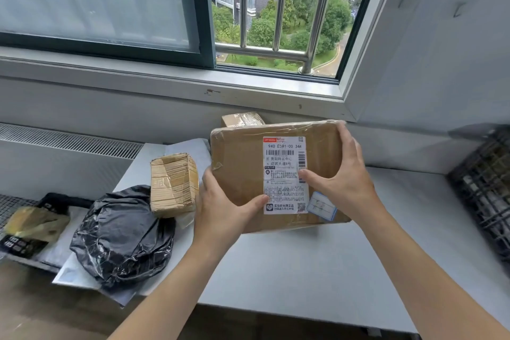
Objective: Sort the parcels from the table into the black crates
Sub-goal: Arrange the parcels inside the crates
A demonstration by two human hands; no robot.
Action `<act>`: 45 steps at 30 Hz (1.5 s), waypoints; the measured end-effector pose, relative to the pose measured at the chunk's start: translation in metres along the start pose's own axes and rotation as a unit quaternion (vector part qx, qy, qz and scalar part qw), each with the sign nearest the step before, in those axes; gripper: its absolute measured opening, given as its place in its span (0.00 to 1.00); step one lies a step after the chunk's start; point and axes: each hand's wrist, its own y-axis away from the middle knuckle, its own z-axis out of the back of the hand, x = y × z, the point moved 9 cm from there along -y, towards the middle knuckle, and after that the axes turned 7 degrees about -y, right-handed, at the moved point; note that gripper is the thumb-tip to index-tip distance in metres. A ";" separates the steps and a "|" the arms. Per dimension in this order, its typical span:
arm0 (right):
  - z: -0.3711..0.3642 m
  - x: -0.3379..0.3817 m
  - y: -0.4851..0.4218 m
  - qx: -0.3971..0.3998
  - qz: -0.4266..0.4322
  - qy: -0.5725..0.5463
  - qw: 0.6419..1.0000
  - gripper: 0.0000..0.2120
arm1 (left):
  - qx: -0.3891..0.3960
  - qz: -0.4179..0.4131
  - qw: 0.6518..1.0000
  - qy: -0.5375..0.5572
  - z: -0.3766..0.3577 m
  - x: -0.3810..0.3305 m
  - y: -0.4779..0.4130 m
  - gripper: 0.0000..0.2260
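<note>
Flat cardboard parcel (240, 168) with a shipping label, tilted up over the worktop (303, 265). We grip it with both hands, left hand (220, 210) at its near left corner and right hand (342, 182) along its right side. A black crate (485, 190) stands far right. Left to sort: a taped box (174, 183), a black bagged parcel (124, 234), grey mailers (187, 149) and a small box (241, 119) behind.

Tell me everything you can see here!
flat parcel: 1, brown with white label, held up, middle
taped box: 1, tan, left of the flat parcel
small box: 1, brown, behind the flat parcel
bag parcel: 1, black, front left
wrapped parcel: 1, yellowish, far left
crate: 1, black, right edge
table: 1, grey, under the parcels
window: 1, dark frame, behind
left hand: 1, bare, grips the flat parcel's lower left
right hand: 1, bare, grips its right edge
</note>
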 end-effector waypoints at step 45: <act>0.112 -0.016 0.041 -0.150 -0.073 0.064 0.984 0.49 | 0.140 -0.149 0.978 0.043 -0.052 -0.104 -0.003 0.53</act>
